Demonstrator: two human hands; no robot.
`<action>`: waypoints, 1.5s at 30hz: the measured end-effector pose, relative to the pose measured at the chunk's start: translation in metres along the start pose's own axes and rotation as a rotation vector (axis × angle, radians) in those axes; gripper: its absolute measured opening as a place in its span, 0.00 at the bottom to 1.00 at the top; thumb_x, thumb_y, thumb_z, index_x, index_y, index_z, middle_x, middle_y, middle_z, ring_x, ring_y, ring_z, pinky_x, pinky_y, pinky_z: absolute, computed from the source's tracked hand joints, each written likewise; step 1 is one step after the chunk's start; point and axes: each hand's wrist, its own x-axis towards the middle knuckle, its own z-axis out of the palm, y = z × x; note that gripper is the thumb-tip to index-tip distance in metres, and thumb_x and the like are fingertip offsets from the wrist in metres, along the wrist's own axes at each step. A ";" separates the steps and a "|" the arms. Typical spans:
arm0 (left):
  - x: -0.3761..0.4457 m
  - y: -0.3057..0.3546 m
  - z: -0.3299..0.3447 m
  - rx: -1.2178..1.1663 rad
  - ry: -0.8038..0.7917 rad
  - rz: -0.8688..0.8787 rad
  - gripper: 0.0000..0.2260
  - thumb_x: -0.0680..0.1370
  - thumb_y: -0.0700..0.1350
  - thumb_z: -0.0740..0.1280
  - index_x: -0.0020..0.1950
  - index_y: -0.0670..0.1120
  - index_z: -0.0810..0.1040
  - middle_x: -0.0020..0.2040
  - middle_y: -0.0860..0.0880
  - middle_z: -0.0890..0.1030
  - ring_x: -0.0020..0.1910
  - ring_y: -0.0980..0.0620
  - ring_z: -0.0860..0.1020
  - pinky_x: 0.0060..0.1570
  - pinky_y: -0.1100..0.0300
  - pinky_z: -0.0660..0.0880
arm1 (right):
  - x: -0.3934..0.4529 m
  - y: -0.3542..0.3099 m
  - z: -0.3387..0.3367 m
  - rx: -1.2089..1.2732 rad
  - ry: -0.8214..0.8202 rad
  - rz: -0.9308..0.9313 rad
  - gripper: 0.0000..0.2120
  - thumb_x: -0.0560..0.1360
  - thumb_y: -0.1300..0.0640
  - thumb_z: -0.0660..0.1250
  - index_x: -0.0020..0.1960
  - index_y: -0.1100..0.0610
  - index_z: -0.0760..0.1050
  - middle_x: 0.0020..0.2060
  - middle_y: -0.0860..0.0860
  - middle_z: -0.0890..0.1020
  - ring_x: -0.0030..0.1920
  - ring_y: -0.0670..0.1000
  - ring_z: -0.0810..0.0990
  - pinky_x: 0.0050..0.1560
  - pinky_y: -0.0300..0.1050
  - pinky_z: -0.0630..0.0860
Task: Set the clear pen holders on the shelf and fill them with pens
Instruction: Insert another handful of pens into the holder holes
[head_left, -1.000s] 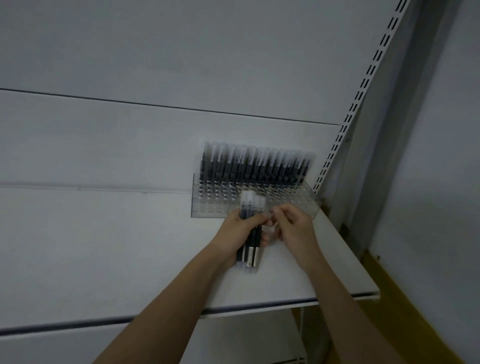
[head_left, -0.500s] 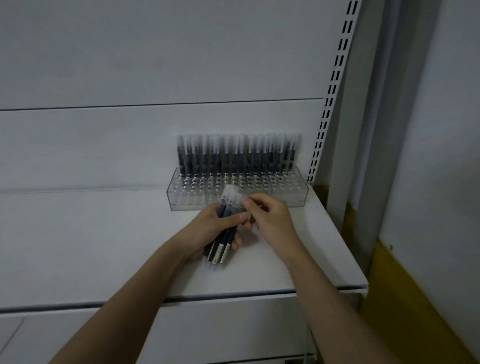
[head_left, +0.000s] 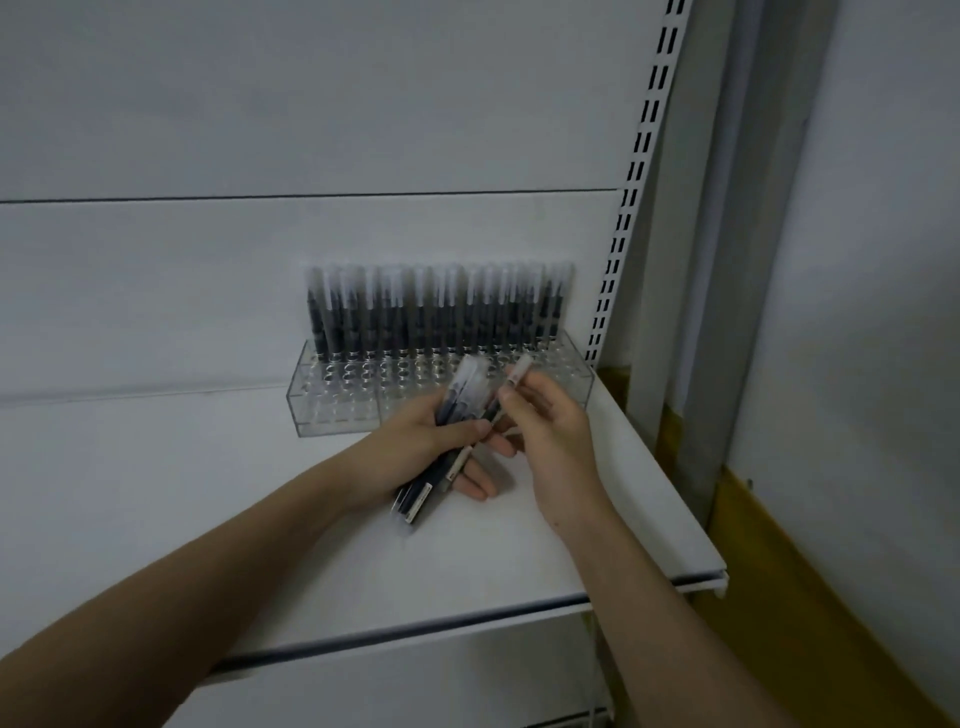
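two clear holders side by side on the shelf, against the back panel; back rows filled with upright pens, front holes bare. my left hand grips a bundle of dark pens, white caps up, tilted right, just in front of the holders. my right hand pinches one pen by thumb and fingertips near its cap, its lower end among the bundle. both hands and the bundle stand between me and the holders' front middle. slotted upright at right of the holders; grey post beyond; yellow skirting below the wall.
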 end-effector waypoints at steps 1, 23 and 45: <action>0.000 -0.003 -0.001 -0.033 -0.005 0.003 0.09 0.82 0.38 0.62 0.61 0.39 0.74 0.50 0.37 0.84 0.35 0.41 0.84 0.37 0.53 0.83 | 0.000 0.001 0.001 -0.032 0.006 -0.007 0.07 0.78 0.62 0.67 0.55 0.55 0.80 0.48 0.54 0.84 0.45 0.46 0.82 0.43 0.38 0.79; 0.004 -0.017 -0.012 -0.261 0.274 0.402 0.08 0.83 0.43 0.61 0.61 0.50 0.72 0.29 0.49 0.67 0.22 0.52 0.61 0.22 0.61 0.60 | 0.090 -0.091 -0.003 -0.665 0.318 -0.379 0.11 0.77 0.59 0.71 0.47 0.56 0.67 0.44 0.57 0.79 0.42 0.57 0.83 0.41 0.49 0.84; 0.015 -0.018 -0.013 -0.164 -0.011 0.179 0.07 0.83 0.41 0.62 0.58 0.40 0.68 0.43 0.42 0.83 0.22 0.48 0.71 0.21 0.61 0.68 | 0.111 -0.062 -0.009 -1.028 0.248 -0.343 0.15 0.74 0.60 0.74 0.43 0.58 0.65 0.35 0.54 0.74 0.34 0.51 0.72 0.37 0.48 0.73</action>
